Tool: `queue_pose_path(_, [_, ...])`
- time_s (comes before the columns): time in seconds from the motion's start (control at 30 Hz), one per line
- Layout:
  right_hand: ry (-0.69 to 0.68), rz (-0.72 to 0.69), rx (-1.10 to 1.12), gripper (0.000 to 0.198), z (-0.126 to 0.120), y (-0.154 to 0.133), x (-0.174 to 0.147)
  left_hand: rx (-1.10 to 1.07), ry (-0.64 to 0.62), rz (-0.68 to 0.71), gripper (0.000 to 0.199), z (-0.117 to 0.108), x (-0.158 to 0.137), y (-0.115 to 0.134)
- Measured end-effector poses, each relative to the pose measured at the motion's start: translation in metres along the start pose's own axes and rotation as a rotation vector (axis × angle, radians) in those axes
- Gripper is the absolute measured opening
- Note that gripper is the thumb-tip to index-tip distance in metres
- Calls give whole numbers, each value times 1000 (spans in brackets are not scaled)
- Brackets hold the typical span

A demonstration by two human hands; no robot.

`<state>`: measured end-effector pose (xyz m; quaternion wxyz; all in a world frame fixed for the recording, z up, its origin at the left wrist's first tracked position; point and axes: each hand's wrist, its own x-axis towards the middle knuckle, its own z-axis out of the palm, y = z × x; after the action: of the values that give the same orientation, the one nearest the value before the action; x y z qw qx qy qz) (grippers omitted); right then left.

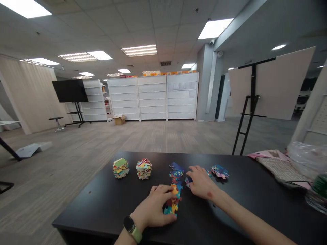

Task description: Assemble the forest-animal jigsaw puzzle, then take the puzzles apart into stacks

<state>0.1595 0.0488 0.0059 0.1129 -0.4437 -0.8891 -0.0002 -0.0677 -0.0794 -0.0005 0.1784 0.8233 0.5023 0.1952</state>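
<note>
A column of joined jigsaw pieces (176,190), coloured blue, red, teal and yellow, runs toward me on the black table (107,204). My left hand (158,206) rests on its left side, fingers stretched over the pieces and thumb near the lower end; part of the column is hidden beneath. To the right, my right hand (201,182) arches low over the table. Its thumb and index finger are around a bluish-purple jigsaw piece (187,181), partly covered by the hand. Just beyond that hand lies a loose pile of blue and pink jigsaw pieces (220,172).
Two stacks of jigsaw pieces, one green-topped (121,167) and one red-striped (144,168), stand at the back left of the table. At the right lie a patterned cloth bag (278,166) and clear plastic wrapping (304,158). An easel (249,115) stands beyond the table.
</note>
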Motion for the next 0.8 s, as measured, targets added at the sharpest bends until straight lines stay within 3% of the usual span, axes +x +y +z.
queue_pose_path(0.23, [-52,51,-35,31,-5,-24,43,48,46,-90,58,-11,-18,-2])
queue_pose_path(0.4, [-221,-28,22,29,-1,-52,69,168,113,-256,56,-14,-36,0])
queue_pose_path(0.53, [-334,-229,126,50,-2,-61,44,195,157,-378,56,-16,-55,-5])
queue_pose_path(0.63, [-393,-392,329,50,-3,-56,14,151,186,-340,53,-18,-64,-10])
queue_pose_path(0.7, [-376,-446,447,48,-3,-51,0,116,193,-277,56,-19,-65,-13])
queue_pose_path(0.8, [-241,-455,445,49,-1,-45,-7,85,194,-238,64,-21,-61,-18])
